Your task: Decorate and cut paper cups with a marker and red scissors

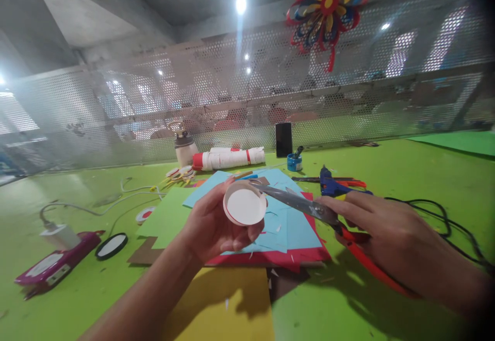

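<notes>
My left hand is closed around a small white paper cup, its round face turned toward me. In my right hand is a pair of scissors with red handles. The blades point left, and their tips meet the upper right rim of the cup; I cannot tell whether they cut into it. Below the hands lie stacked sheets of light blue paper, with red paper under them and green paper at the left. A yellow sheet lies nearest me.
Behind the paper are a stack of white paper cups, a bottle, a phone and a blue jar. A blue glue gun lies right, near a black cable. A purple power strip sits left.
</notes>
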A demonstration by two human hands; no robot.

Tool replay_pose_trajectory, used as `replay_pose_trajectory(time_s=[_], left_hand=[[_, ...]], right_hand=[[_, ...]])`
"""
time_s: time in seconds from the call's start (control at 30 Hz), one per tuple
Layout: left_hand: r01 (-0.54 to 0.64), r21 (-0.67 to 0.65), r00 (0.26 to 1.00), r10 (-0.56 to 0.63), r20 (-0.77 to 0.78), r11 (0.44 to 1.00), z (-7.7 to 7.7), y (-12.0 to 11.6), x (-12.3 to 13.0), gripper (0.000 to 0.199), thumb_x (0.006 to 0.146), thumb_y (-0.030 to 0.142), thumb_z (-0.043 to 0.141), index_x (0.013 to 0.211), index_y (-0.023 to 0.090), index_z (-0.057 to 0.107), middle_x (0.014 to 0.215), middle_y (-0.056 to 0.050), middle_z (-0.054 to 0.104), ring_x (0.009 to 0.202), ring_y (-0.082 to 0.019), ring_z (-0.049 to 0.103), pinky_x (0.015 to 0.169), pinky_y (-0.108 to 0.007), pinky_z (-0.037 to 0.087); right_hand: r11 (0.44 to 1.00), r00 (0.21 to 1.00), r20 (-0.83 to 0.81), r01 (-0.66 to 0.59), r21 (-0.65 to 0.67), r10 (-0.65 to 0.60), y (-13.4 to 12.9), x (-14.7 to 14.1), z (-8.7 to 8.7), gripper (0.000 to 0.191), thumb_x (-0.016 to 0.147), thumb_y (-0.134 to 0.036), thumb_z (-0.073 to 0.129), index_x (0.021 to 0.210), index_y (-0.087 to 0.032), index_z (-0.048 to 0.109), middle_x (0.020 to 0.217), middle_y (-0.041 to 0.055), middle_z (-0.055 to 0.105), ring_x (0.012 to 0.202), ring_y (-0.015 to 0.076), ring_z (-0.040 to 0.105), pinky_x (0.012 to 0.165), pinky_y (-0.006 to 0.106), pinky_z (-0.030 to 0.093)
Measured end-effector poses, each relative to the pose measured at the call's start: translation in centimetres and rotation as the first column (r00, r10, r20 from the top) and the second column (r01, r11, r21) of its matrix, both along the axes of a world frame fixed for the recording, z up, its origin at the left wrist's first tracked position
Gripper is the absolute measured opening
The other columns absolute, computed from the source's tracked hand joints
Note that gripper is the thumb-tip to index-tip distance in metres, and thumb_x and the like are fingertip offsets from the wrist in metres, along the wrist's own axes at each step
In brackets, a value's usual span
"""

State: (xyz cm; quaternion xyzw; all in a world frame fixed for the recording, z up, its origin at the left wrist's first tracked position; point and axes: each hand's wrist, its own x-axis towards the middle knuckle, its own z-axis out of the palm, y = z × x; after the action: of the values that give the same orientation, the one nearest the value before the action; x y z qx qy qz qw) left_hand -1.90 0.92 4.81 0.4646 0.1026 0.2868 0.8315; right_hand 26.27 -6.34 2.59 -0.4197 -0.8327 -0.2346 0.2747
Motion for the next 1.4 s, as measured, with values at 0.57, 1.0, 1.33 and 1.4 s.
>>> replay_pose_trajectory(time_s=[0.57,1.0,1.33,1.4], left_hand=[[-0.207,0.362,0.97,0.239,-0.046,0.909,0.2,-0.2,0.4,0.035,0.079,0.035,0.069,0.107,0.014,0.065,0.088,-0.01,0.064,0.074,-0.018,0.064,0.056,-0.024,0.051],[-0.456,0.487,0.847,0.532,-0.021,0.745,0.2,-0.2,0.8,0.043,0.069,0.023,0.082,0.109,0.021,0.064,0.093,-0.005,0.067,0.082,-0.016,0.06,0.068,-0.025,0.048],[-0.524,0.502,0.797,0.604,0.002,0.688,0.1,-0.1,0.8,0.049,0.07,0.021,0.082,0.114,0.021,0.061,0.106,-0.006,0.069,0.092,-0.016,0.065,0.079,-0.027,0.052],[-0.532,0.503,0.785,0.619,-0.007,0.681,0.1,0.0,0.8,0.057,0.069,0.02,0.082,0.121,0.02,0.059,0.111,-0.008,0.069,0.098,-0.018,0.065,0.083,-0.028,0.052]], right_hand=[[0.949,0.894,-0.425,-0.001,-0.316,-0.14,0.1,-1.0,-0.2,0.029,0.09,-0.028,0.055,0.116,-0.024,0.067,0.11,0.0062,0.075,0.092,0.0264,0.073,0.076,0.036,0.063],[0.96,0.894,-0.438,-0.032,-0.279,-0.098,0.0,-1.2,-0.6,0.037,0.081,-0.018,0.057,0.116,-0.02,0.066,0.113,0.0079,0.074,0.099,0.0258,0.071,0.085,0.038,0.059],[0.885,0.932,-0.357,-0.115,-0.452,-0.061,-0.7,-2.3,0.3,0.03,0.083,-0.023,0.058,0.112,-0.019,0.067,0.099,0.0069,0.074,0.084,0.0227,0.07,0.073,0.038,0.059],[0.866,0.934,-0.348,-0.111,-0.487,-0.076,-0.5,-2.2,-0.1,0.035,0.082,-0.022,0.061,0.117,-0.019,0.064,0.109,0.0079,0.072,0.094,0.0242,0.068,0.082,0.041,0.058]])
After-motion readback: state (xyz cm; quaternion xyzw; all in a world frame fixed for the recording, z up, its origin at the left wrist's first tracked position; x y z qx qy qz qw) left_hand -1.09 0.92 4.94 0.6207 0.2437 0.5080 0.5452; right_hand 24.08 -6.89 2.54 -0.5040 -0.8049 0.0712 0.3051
